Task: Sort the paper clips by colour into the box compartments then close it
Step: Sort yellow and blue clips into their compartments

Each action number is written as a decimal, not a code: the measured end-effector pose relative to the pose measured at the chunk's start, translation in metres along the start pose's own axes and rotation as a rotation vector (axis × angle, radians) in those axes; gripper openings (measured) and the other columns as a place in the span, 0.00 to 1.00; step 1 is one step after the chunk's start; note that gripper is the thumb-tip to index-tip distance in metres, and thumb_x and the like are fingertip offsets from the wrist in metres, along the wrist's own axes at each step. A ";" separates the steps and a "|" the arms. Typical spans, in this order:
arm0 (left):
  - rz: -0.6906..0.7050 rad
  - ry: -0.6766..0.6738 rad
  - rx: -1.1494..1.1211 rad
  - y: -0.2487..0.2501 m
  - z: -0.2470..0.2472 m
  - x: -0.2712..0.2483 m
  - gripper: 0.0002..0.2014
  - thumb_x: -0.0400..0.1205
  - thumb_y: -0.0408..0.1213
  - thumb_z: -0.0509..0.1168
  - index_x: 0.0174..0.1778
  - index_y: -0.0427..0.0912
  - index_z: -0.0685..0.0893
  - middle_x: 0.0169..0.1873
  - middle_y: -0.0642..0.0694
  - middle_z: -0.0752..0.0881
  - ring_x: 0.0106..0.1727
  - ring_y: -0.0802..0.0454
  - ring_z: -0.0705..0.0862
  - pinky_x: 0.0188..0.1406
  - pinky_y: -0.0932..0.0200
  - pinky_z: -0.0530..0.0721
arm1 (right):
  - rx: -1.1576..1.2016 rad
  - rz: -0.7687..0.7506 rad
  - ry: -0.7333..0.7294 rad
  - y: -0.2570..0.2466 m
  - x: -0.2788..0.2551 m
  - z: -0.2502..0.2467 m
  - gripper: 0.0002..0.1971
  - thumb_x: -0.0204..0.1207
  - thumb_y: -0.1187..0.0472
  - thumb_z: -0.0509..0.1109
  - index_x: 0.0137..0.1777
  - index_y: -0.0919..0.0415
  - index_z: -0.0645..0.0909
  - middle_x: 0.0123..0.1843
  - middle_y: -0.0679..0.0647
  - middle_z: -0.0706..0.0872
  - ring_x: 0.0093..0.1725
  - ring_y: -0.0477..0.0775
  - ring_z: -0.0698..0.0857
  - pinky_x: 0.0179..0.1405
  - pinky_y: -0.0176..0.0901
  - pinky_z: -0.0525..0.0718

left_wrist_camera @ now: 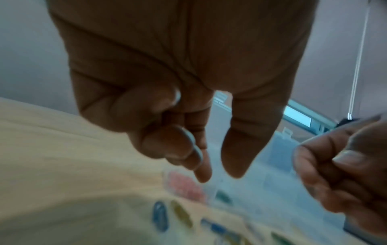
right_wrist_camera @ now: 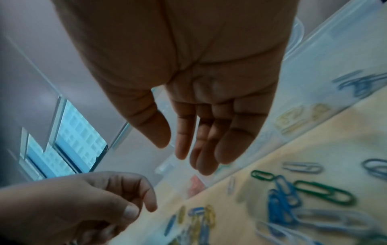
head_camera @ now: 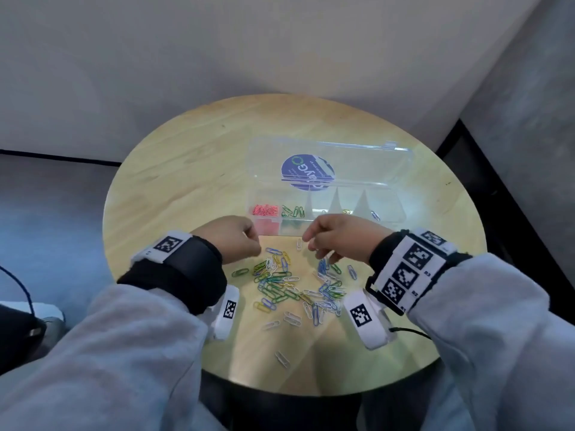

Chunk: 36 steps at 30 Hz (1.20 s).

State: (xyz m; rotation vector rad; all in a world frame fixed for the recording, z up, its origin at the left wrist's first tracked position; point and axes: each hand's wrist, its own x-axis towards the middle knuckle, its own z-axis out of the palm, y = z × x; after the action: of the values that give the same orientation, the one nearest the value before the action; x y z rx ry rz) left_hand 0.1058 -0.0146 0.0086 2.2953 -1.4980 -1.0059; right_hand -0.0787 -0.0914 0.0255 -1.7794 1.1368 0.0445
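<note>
A clear plastic box [head_camera: 401, 213] stands on the round wooden table [head_camera: 186, 181] with its lid [head_camera: 373, 157] lying open behind it. Red clips [head_camera: 265, 209] fill its leftmost compartment and green clips [head_camera: 294, 211] lie in the one beside it. A few more clips lie further right. Loose mixed-colour clips [head_camera: 280, 281] are spread in front of the box. My left hand [head_camera: 245, 241] hovers at the box's front left with fingers curled [left_wrist_camera: 167, 142], nothing seen in them. My right hand [head_camera: 320, 244] hangs over the pile, fingers relaxed and empty [right_wrist_camera: 182, 152], beside a white clip [head_camera: 299, 244].
The table's near edge [head_camera: 311, 393] is close to my body, with stray clips [head_camera: 281, 359] near it. A dark device with a cable [head_camera: 18, 325] sits off the table at the left. A grey wall [head_camera: 280, 57] stands behind.
</note>
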 end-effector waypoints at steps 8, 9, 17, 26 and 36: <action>-0.011 0.074 0.210 -0.014 0.012 0.003 0.11 0.78 0.37 0.62 0.53 0.53 0.82 0.42 0.51 0.81 0.47 0.49 0.78 0.41 0.62 0.71 | -0.548 0.160 0.110 0.017 0.000 0.004 0.04 0.76 0.62 0.64 0.48 0.57 0.80 0.40 0.50 0.82 0.40 0.52 0.81 0.43 0.41 0.81; 0.022 0.069 0.218 -0.011 0.013 0.006 0.15 0.78 0.36 0.62 0.59 0.53 0.81 0.47 0.49 0.83 0.49 0.49 0.79 0.44 0.63 0.72 | -0.568 0.177 0.140 0.019 0.002 0.002 0.03 0.76 0.61 0.65 0.47 0.56 0.79 0.43 0.51 0.83 0.44 0.52 0.81 0.52 0.44 0.80; 0.221 0.015 0.412 0.018 0.031 0.022 0.23 0.81 0.32 0.60 0.74 0.49 0.74 0.70 0.47 0.77 0.69 0.48 0.77 0.63 0.59 0.74 | -0.577 0.188 0.118 0.032 0.013 0.003 0.07 0.73 0.62 0.68 0.50 0.53 0.77 0.46 0.48 0.79 0.37 0.51 0.79 0.57 0.43 0.78; 0.188 0.015 0.540 0.022 0.036 0.033 0.17 0.80 0.28 0.59 0.62 0.44 0.83 0.61 0.43 0.83 0.61 0.43 0.81 0.52 0.58 0.76 | -0.675 0.160 0.128 0.034 0.024 0.014 0.14 0.73 0.50 0.71 0.49 0.61 0.78 0.50 0.56 0.84 0.49 0.55 0.82 0.43 0.42 0.77; 0.090 -0.001 0.484 0.019 0.034 0.035 0.10 0.79 0.31 0.62 0.54 0.38 0.85 0.53 0.42 0.86 0.52 0.45 0.83 0.42 0.59 0.73 | -0.724 0.314 0.025 0.031 0.048 0.025 0.15 0.74 0.56 0.67 0.28 0.59 0.72 0.29 0.52 0.75 0.27 0.50 0.72 0.30 0.40 0.72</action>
State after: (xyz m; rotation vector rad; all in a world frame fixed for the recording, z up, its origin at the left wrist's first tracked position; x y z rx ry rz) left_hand 0.0782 -0.0479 -0.0212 2.4962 -2.0043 -0.6737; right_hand -0.0629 -0.1067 -0.0327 -2.1929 1.5315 0.7002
